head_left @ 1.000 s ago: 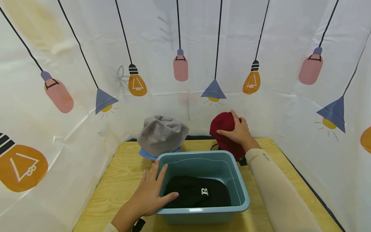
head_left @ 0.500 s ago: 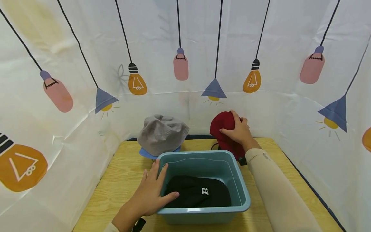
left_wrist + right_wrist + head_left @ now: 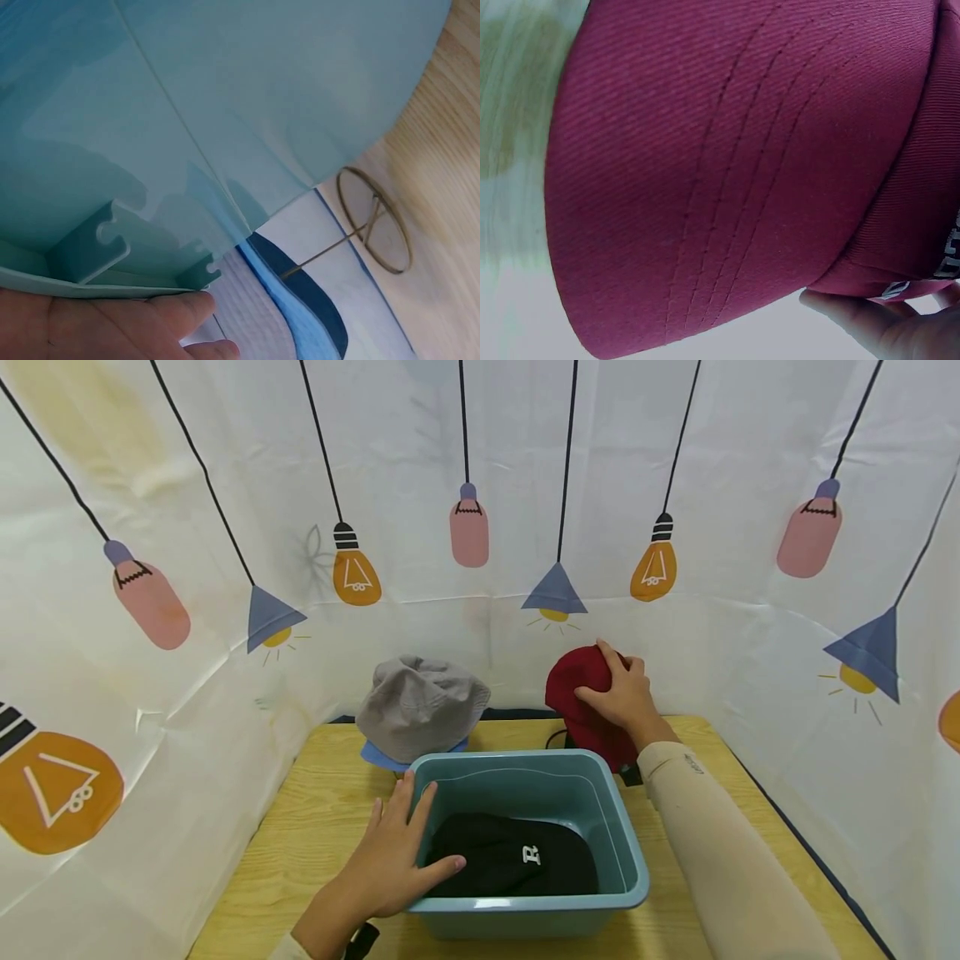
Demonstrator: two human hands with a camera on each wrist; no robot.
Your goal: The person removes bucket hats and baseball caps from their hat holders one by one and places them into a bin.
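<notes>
My right hand (image 3: 622,697) grips the crown of a dark red baseball cap (image 3: 581,672), with the thumb on its near side and the fingers over the top. The cap's stitched brim (image 3: 742,165) fills most of the right wrist view. My left hand (image 3: 390,860) rests on the left rim of a blue-green plastic basin (image 3: 525,903), fingers spread and thumb reaching over the inside. In the left wrist view its fingers lie along the rim beside the basin's outer wall (image 3: 262,90). A black cap (image 3: 491,860) with a white letter R lies inside the basin.
A grey hat (image 3: 420,706) sits over a blue brim (image 3: 381,757) at the back left. Beneath them a thin wire stand with a ring foot (image 3: 373,219) stands on the wooden table (image 3: 300,827). A white printed curtain (image 3: 487,635) encloses the back and sides.
The red cap and my right hand have shifted slightly up and to the right. My left hand and the basin stay practically where they were.
</notes>
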